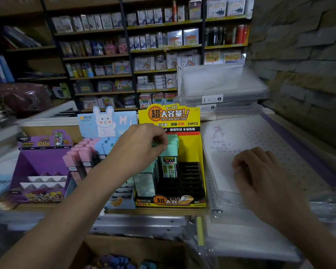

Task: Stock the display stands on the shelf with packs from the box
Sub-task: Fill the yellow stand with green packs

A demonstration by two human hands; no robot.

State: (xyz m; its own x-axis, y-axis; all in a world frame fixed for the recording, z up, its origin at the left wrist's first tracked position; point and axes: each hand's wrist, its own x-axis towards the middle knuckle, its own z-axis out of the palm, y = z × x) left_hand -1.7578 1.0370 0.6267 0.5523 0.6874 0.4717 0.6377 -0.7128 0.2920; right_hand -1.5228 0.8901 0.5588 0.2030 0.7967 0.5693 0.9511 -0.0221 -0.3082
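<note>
A yellow display stand (190, 148) stands on the shelf with several mint-green packs (168, 164) in its left slots; its right slots are black and bare. My left hand (144, 144) pinches the top of a mint-green pack in the stand's back row. My right hand (260, 171) rests with curled fingers on a clear plastic folder (260, 133) to the right. A blue rabbit stand (105, 131) holds pink and blue packs (85, 154). A purple stand (41, 164) sits further left. The cardboard box (136, 251) below holds several loose packs (114, 262).
Stacked clear plastic cases (221, 90) stand behind the folder. Shelves of stationery (144, 55) fill the background. A metal shelf rail (140, 224) runs along the front edge. A stone wall (303, 55) is on the right.
</note>
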